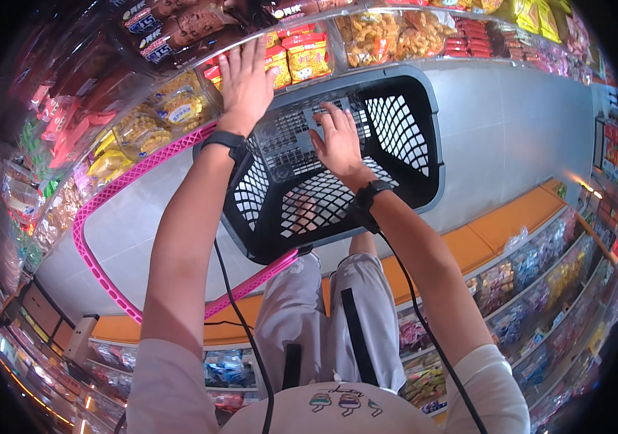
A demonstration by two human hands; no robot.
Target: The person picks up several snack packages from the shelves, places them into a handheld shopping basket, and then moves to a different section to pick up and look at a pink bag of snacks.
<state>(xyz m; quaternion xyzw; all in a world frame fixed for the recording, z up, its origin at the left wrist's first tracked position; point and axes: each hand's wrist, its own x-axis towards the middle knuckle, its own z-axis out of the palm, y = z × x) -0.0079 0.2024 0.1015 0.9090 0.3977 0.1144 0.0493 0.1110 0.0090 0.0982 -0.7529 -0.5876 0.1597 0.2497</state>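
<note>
My left hand (247,87) reaches to the clear-edged shelf bin in front of me. Its fingers are stretched out over red and yellow snack packets (309,57), with nothing visibly gripped; whether the fingertips touch a packet or the bin's edge, I cannot tell. Above the open top of a black plastic shopping basket (428,141) hangs my right hand (338,138), fingers apart and slightly bent, holding nothing. The basket has lattice walls and a grey rim. Its pink handle (83,228) is swung out to the left, partly hidden behind my left forearm.
Tubs of pastries (181,106) and chocolate cookie packs (178,32) lie left of the bin, bagged fried snacks (371,35) to its right. Behind me runs a low shelf unit with an orange top (496,233) and packaged goods (531,266). Dark cables (241,320) hang beside both arms.
</note>
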